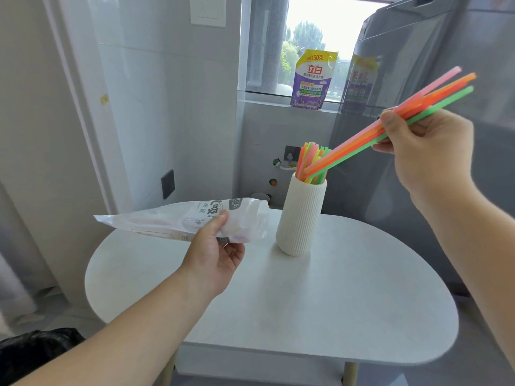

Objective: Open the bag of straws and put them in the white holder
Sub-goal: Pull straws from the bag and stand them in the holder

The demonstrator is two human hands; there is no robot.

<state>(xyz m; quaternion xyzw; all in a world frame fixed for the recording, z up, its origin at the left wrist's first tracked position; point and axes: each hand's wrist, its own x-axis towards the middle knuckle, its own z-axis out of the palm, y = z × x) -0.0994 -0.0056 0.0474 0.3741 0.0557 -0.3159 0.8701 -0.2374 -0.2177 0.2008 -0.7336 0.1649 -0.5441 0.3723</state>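
Observation:
A ribbed white holder (pixel 299 218) stands upright on the round white table (pixel 306 316), with several coloured straws (pixel 309 160) sticking out of its top. My right hand (pixel 420 154) pinches a few long straws (pixel 370 137), pink, orange and green. They slant down to the left, and their lower ends sit at the holder's mouth. My left hand (pixel 217 254) grips the clear printed plastic bag (pixel 172 221) in the air above the table's left side. The bag looks flat and nearly empty, its open end turned toward the holder.
A purple detergent pouch (pixel 310 79) stands on the window sill behind the table. A tall grey appliance (pixel 418 65) fills the right side. White wall and door panels close off the left. A black bag (pixel 36 355) lies at the lower left.

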